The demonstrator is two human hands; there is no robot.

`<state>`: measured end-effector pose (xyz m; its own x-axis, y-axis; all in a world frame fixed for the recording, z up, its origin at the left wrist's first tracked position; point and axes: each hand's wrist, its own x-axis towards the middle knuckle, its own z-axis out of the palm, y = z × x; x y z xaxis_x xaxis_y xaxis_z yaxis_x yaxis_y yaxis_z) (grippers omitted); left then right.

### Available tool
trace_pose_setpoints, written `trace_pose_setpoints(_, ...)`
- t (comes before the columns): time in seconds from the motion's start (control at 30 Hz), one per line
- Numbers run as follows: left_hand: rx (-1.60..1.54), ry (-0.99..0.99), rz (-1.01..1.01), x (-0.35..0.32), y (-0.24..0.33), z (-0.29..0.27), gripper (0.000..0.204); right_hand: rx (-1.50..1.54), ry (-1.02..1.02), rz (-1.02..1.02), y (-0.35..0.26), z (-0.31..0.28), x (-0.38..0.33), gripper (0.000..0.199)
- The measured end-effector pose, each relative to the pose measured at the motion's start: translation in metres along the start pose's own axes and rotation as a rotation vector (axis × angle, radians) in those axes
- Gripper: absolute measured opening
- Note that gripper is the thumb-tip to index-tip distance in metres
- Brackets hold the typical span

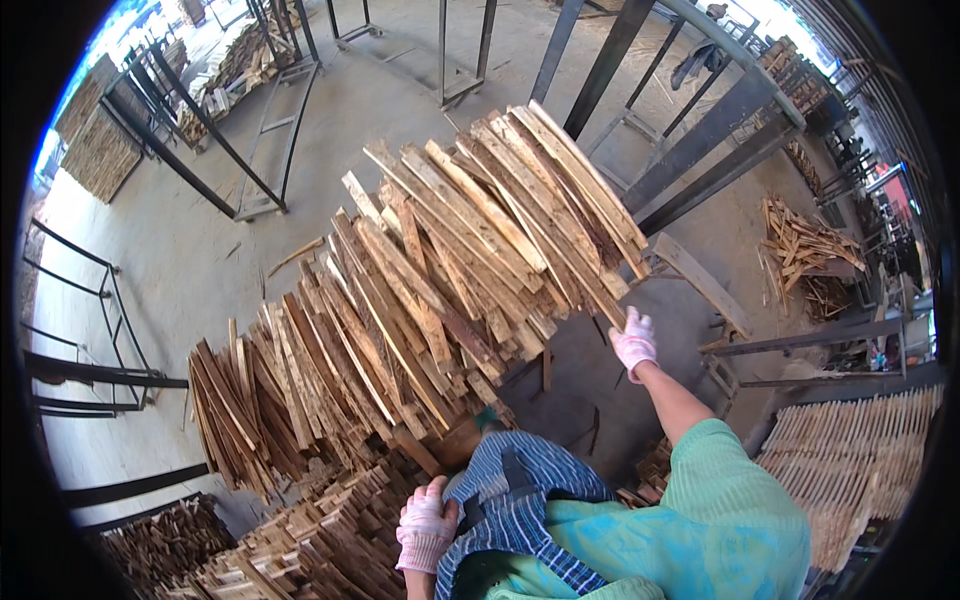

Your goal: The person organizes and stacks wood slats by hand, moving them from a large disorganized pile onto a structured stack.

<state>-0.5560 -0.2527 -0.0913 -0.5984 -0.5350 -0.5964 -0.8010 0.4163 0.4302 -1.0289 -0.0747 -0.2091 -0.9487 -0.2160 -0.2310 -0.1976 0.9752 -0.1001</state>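
Observation:
A long heap of rough wooden strips (pixel 430 270) lies in front of me, the strips side by side and their near ends uneven. My right hand (pixel 634 342), in a pale pink and white glove, reaches out to the right end of the heap. Its fingers are closed on the near end of one wooden strip (pixel 600 292). Close to my body on the left is my left hand (pixel 428 518), gloved the same way. Its fingers are curled, and whatever they may hold is hidden. A short brown board (pixel 416 450) juts out just beyond it.
Stacked wood pieces (pixel 320 525) lie at the lower left, below the heap. Dark metal frames (pixel 715 130) stand beyond it on the right, with more (pixel 270 130) at the far left. A scrap pile (pixel 810 245) and rows of pale sticks (pixel 860 455) are to the right.

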Motion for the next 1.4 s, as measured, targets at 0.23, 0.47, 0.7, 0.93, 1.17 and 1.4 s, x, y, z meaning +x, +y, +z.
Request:
trace_pose_setpoints(0.23, 0.092, -0.011, 0.05, 0.072, 0.026, -0.051, 0.047, 0.036, -0.26, 0.025, -0.002, 0.028, 0.043, 0.089)
trace_pose_setpoints(0.47, -0.006, -0.083, 0.175, 0.137, 0.055, -0.067, 0.049, 0.367, -0.366, -0.036, -0.05, -0.009, -0.06, 0.081)
trace_pose_setpoints(0.7, -0.735, -0.32, 0.133, 0.231, 0.121, -0.046, 0.045, 0.339, -0.399, -0.122, -0.114, 0.023, -0.038, 0.088)
trace_pose_setpoints(0.93, -0.824, -0.177, 0.04, 0.241, 0.091, 0.012, 0.039, 0.054, 0.33, -0.423, -0.057, 0.004, 0.033, 0.054)
trace_pose_setpoints(1.17, -0.8, -0.288, -0.134, 0.197, 0.087, 0.035, 0.034, 0.114, 0.015, -0.193, -0.007, 0.04, 0.096, 0.091)
trace_pose_setpoints(1.4, -1.015, -0.384, -0.216, 0.244, 0.113, 0.025, 0.048, -0.1, -0.248, -0.167, -0.079, 0.027, 0.043, 0.099)
